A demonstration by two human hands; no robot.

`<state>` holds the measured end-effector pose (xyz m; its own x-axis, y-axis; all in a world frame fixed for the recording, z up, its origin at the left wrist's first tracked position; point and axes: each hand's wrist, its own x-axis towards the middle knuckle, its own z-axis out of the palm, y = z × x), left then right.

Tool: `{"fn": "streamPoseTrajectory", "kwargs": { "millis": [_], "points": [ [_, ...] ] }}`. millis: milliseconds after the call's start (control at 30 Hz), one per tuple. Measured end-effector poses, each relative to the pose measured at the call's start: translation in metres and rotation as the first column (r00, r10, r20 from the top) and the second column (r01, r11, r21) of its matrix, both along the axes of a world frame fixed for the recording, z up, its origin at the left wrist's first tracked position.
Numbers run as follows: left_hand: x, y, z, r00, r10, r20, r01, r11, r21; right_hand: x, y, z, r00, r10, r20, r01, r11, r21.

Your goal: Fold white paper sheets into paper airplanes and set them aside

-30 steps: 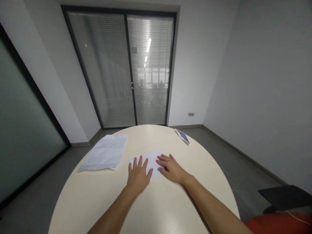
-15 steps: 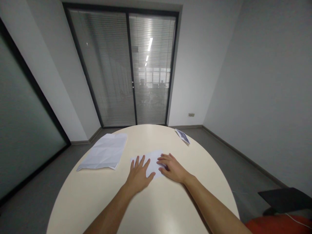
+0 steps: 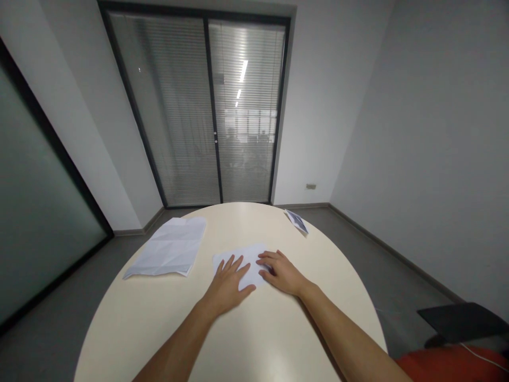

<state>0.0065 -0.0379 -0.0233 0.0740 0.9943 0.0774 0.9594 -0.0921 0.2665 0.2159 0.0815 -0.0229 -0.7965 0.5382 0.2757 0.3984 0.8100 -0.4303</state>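
A small white sheet of paper [image 3: 251, 253] lies flat on the round table, partly covered by both of my hands. My left hand [image 3: 226, 289] rests on its left part, palm down, with the fingers spread and the thumb held out toward the middle. At the right edge of the sheet, my right hand [image 3: 284, 273] touches down with gently bent fingers, the thumb apart from them. Its palm side is hidden.
The cream table [image 3: 238, 345] has a rounded far edge. A larger creased white sheet [image 3: 169, 246] lies on its left, and a folded printed paper [image 3: 296, 222] sits near the far right edge. A dark flat panel [image 3: 463, 321] and a red seat [image 3: 453, 363] stand at lower right.
My left hand has turned slightly, its fingertips moving a little to the right over the sheet. The right hand stays nearly where it was.
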Motion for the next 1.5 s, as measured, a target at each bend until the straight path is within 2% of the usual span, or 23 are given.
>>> {"fn": "streamPoseTrajectory", "kwargs": {
  "millis": [233, 467, 700, 1000, 1167, 1500],
  "points": [
    [-0.001, 0.004, -0.005, 1.000, 0.027, -0.015, -0.026, 0.996, 0.082, 0.001, -0.002, 0.002, 0.997, 0.079, -0.008, -0.079, 0.996, -0.044],
    [0.000, 0.004, -0.002, 1.000, 0.020, -0.012, -0.018, 0.983, 0.185, 0.003, -0.002, 0.003, 0.995, 0.095, -0.004, -0.095, 0.993, -0.069],
    [-0.013, 0.000, 0.003, 0.992, -0.124, 0.037, 0.120, 0.987, 0.106, 0.009, -0.003, 0.009, 0.995, 0.095, 0.017, -0.094, 0.993, -0.066],
    [-0.014, 0.003, -0.001, 0.992, -0.108, 0.063, 0.100, 0.988, 0.121, 0.008, -0.009, 0.018, 0.995, 0.098, 0.036, -0.096, 0.994, -0.048],
    [-0.012, 0.004, -0.003, 0.995, -0.095, 0.023, 0.091, 0.987, 0.132, 0.008, -0.010, 0.022, 0.992, 0.109, 0.056, -0.107, 0.994, -0.039],
    [-0.013, 0.002, -0.004, 0.992, -0.122, 0.007, 0.119, 0.979, 0.166, 0.007, -0.007, 0.018, 0.986, 0.165, -0.014, -0.165, 0.986, 0.030]
  ]
}}
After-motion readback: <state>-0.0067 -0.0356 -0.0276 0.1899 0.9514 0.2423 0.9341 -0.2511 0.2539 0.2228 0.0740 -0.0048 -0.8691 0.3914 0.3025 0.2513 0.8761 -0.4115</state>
